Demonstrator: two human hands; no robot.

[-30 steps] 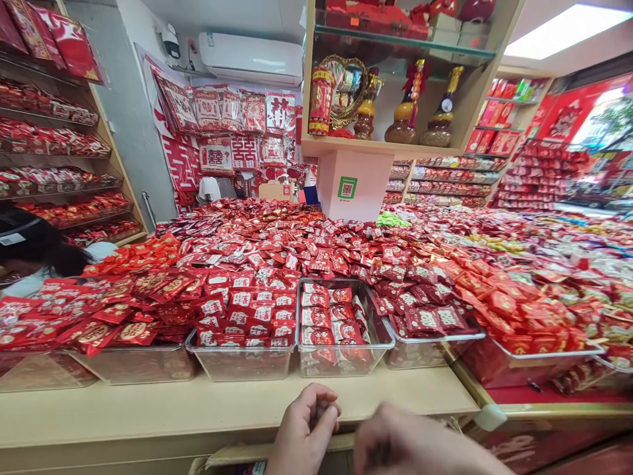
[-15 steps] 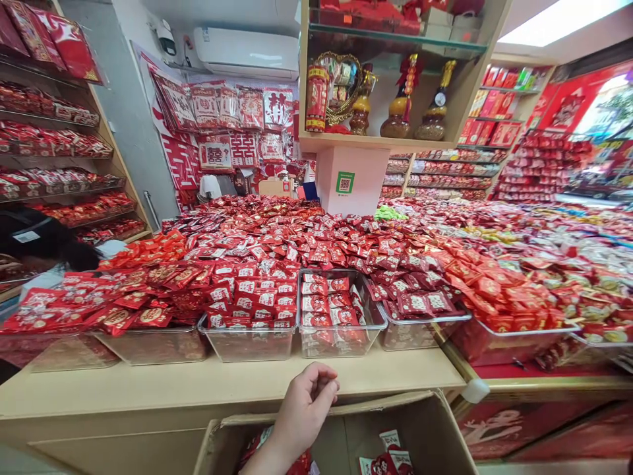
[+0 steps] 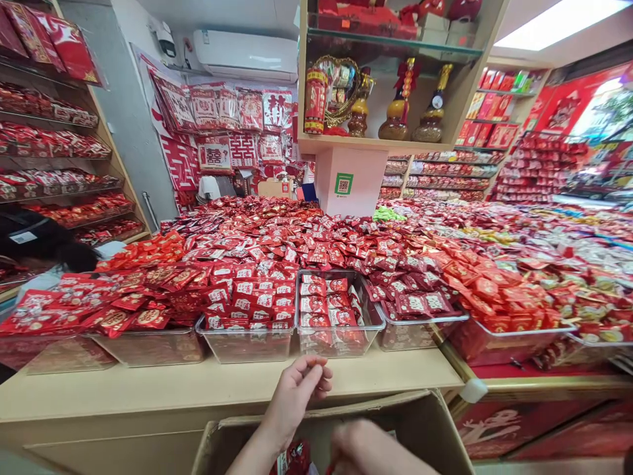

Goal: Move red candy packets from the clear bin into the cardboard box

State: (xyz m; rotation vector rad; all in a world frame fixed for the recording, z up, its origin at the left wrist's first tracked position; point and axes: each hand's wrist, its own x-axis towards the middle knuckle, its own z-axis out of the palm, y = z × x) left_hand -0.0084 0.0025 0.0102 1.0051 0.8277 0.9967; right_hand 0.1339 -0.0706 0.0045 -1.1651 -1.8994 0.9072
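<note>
My left hand (image 3: 301, 389) is over the near edge of the counter, just in front of the clear bin (image 3: 368, 338). Its thumb and curled fingers are pressed together, and no packet shows between them. Red-and-white snack packets (image 3: 315, 305) stand in rows inside that bin. Lower down, my right hand (image 3: 363, 445) is over the open cardboard box (image 3: 415, 419), smeared by motion, so its fingers cannot be read. Below the hands, some red packets (image 3: 297, 455) lie in the box, partly hidden by my arms.
Other clear bins, such as one (image 3: 247, 346) to the left, line the counter (image 3: 163, 389), heaped with red packets. Behind them spreads a wide pile of packets. A display shelf (image 3: 386, 142) rises above it. A person in a dark cap (image 3: 30, 231) is at far left.
My right hand has come into view from below, over the box. My left hand has shifted slightly up and left, its fingers still curled. Packets seen at the box's right side are now mostly covered.
</note>
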